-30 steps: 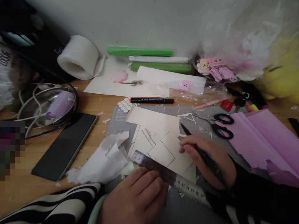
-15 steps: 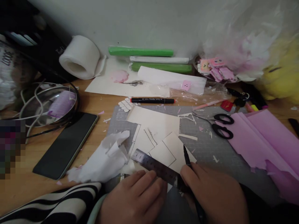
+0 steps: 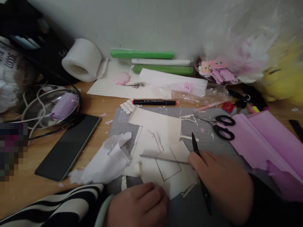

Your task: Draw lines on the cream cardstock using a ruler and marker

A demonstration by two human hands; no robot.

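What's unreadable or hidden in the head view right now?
- Ruler: seen edge-on, markings unreadable; whether the right hand touches it is unclear.
- Pen: middle hidden inside the right hand's grip.
- Left hand: cut by the bottom edge, contents unseen.
- Pixelated patch: hides the left edge.
- Marker: print too small.

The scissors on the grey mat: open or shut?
Shut. The scissors lie flat on the cutting mat, blades together in one point, the two black handle loops side by side.
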